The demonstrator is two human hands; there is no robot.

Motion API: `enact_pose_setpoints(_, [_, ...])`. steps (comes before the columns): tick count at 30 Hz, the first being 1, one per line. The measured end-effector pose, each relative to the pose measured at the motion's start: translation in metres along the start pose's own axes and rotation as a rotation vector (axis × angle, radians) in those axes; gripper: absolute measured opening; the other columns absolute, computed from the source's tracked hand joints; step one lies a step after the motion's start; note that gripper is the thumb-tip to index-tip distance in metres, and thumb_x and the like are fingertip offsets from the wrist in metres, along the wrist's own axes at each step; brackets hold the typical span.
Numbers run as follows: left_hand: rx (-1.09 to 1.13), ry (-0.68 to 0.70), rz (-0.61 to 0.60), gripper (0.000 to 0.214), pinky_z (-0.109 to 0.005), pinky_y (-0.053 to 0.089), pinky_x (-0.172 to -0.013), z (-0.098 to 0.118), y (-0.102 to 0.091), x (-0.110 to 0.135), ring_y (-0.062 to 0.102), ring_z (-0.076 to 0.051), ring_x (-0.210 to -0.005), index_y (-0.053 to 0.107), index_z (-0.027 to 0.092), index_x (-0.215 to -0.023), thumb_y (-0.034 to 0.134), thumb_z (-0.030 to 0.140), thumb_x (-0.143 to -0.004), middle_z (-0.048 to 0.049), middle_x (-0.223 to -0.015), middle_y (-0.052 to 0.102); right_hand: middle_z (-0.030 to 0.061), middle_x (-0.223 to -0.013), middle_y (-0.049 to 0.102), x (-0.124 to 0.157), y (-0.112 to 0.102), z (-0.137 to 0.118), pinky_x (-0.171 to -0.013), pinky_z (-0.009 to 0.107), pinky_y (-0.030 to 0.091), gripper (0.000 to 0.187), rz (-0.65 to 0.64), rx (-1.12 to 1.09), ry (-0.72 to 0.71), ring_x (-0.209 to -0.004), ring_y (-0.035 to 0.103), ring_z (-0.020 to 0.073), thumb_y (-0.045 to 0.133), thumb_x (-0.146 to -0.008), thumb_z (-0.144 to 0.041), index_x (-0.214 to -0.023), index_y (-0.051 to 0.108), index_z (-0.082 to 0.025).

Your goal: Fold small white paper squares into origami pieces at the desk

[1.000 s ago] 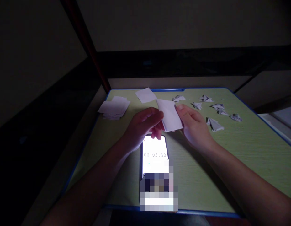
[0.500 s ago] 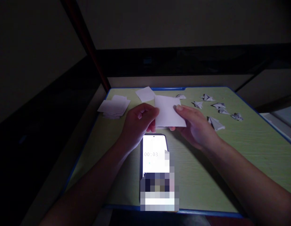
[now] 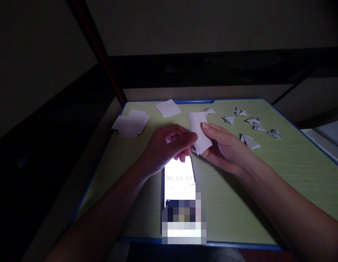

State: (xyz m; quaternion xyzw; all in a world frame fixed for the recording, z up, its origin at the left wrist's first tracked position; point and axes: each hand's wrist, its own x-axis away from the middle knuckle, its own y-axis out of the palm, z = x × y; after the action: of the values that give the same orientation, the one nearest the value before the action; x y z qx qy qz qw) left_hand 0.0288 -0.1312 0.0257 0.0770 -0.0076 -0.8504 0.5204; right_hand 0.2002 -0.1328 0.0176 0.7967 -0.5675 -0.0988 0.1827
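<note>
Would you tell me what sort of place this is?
Likely a dim bedroom or dorm corner: a green desk with blue rim, a stack of paper slips, folded paper pieces and a lit phone running a timer. The left hand and right hand pinch a paper sheet.

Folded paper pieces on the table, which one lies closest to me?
The big folded piece beside your right hand; the other folded pieces all lie farther back, toward the far edge of the table.

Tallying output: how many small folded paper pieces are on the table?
7 folded white paper pieces: one at the far edge, five scattered right, one nearer. Dimness may hide others.
</note>
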Motion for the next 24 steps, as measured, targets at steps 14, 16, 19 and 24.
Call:
enact_pose_setpoints(14, [-0.025, 0.01, 0.037, 0.032, -0.021, 0.039, -0.042, 0.0007, 0.001, -0.0016, 0.051, -0.007, -0.044, 0.059, 0.018, -0.072, 0.072, 0.046, -0.077, 0.0022, -0.056, 0.061, 0.0015, -0.066, 0.063, 0.0001, 0.0021, 0.0006, -0.052, 0.027, 0.046, 0.018, 0.095, 0.057, -0.049, -0.057, 0.056, 0.0134, 0.071, -0.081, -0.037, -0.075, 0.068, -0.02])
enact_pose_setpoints(16, [-0.084, 0.019, 0.094, 0.028, -0.02, 0.04, -0.043, 0.001, 0.0024, -0.0018, 0.051, -0.007, -0.045, 0.058, 0.017, -0.07, 0.073, 0.041, -0.076, 0.002, -0.057, 0.061, 0.0004, -0.061, 0.06, -0.0012, 0.0037, 0.0013, -0.047, 0.025, 0.042, 0.023, 0.153, 0.088, -0.074, -0.053, 0.052, 0.0119, 0.073, -0.079, -0.04, -0.069, 0.065, -0.02])
enact_pose_setpoints(19, [-0.132, 0.053, 0.112, 0.023, -0.019, 0.041, -0.043, 0.0005, 0.0045, -0.0014, 0.051, -0.006, -0.045, 0.057, 0.017, -0.066, 0.068, 0.033, -0.079, 0.0022, -0.056, 0.06, -0.0015, -0.052, 0.053, -0.0029, 0.0034, 0.0033, -0.04, 0.024, 0.033, 0.035, 0.246, 0.147, -0.118, -0.046, 0.045, 0.0101, 0.07, -0.08, -0.049, -0.061, 0.061, -0.02])
enact_pose_setpoints(24, [-0.138, 0.05, 0.099, 0.018, -0.018, 0.041, -0.042, 0.0011, 0.0062, -0.0006, 0.052, -0.006, -0.044, 0.057, 0.017, -0.065, 0.064, 0.027, -0.078, 0.0031, -0.054, 0.058, -0.0043, -0.043, 0.044, -0.0035, -0.0024, 0.0081, -0.033, 0.025, 0.022, 0.046, 0.363, 0.359, -0.228, -0.035, 0.036, 0.0083, 0.06, -0.086, -0.056, -0.056, 0.054, -0.021])
